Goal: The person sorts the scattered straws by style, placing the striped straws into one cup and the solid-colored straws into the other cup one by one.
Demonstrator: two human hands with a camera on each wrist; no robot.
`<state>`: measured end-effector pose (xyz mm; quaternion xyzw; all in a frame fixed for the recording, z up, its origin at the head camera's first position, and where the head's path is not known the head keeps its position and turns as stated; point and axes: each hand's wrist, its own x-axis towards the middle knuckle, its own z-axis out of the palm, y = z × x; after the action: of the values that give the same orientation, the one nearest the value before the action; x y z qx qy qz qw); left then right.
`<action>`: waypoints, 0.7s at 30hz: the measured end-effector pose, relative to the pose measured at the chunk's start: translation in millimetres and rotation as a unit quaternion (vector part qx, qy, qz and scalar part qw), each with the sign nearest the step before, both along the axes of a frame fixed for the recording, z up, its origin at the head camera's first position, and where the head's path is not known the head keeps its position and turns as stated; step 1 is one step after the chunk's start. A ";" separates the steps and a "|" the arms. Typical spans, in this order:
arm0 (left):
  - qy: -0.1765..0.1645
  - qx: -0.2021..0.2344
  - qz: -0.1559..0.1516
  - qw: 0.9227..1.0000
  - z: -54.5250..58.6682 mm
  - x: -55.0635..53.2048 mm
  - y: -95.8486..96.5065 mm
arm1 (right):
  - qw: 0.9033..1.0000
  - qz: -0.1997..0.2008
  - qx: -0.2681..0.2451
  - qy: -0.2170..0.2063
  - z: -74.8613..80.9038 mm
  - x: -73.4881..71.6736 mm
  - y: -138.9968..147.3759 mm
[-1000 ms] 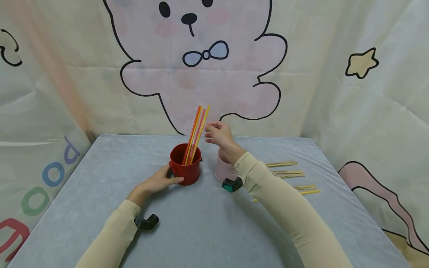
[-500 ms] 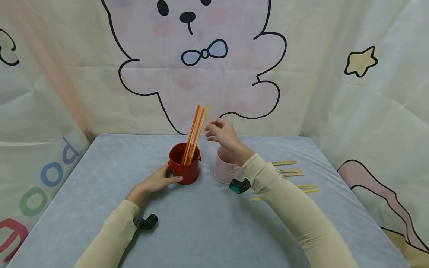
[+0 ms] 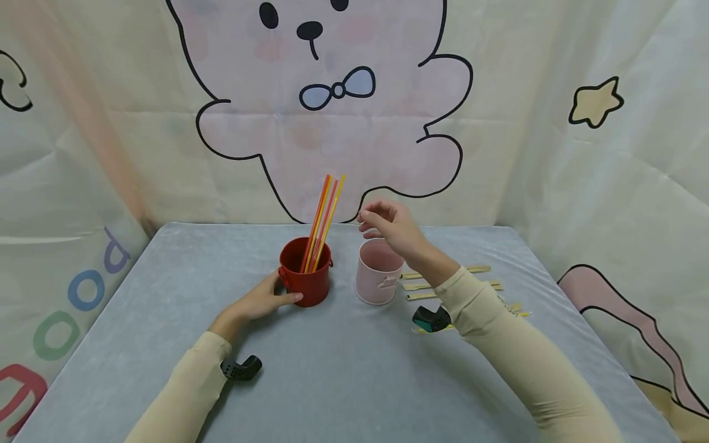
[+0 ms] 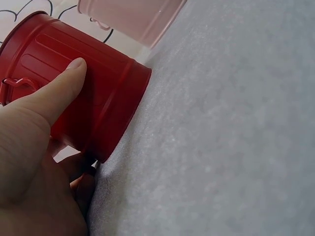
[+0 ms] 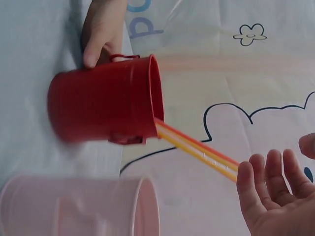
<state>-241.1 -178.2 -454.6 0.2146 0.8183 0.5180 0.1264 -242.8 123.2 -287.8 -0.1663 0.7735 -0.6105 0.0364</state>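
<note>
A red metal bucket (image 3: 310, 289) stands upright on the cloth. My left hand (image 3: 263, 300) grips its lower side, the thumb across the front and fingers behind, as the left wrist view also shows. Several thin orange-red and yellow straws (image 3: 320, 224) lean to the right inside the bucket, their upper ends sticking out well above the rim. My right hand (image 3: 392, 229) hangs in the air above a pale pink bucket (image 3: 368, 282), its fingers loosely bent and nothing visible between them. In the right wrist view, the fingers appear beyond the straws' ends.
Right of the pink bucket lie several narrow tan paper-wrapped strips (image 3: 422, 296) and yellow straws (image 3: 422, 331), partly covered by my right arm. Light blue cloth (image 3: 332, 381) covers the table. Printed curtains (image 3: 498, 154) stand behind the table and at both sides.
My right hand has drawn away to the right from the straws, uncovering more of the pink bucket and the strips. My left hand keeps its grip on the red bucket.
</note>
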 end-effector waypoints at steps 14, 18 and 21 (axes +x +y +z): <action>0.005 0.001 -0.004 1.000 2.2 -7.1 2.1 | 0.996 0.035 0.072 0.028 -13.0 21.7 71.1; 0.000 0.005 -0.005 1.000 0.0 -4.0 1.3 | 0.995 0.030 0.085 0.031 -24.0 28.9 87.7; -0.003 0.005 -0.005 1.000 -1.8 -3.6 1.1 | 0.994 0.031 0.095 0.035 -30.7 33.1 103.3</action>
<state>-244.8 -177.1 -456.4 0.2172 0.8142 0.5223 0.1306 -209.8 226.4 -318.4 -0.2074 0.8231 -0.5268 0.0441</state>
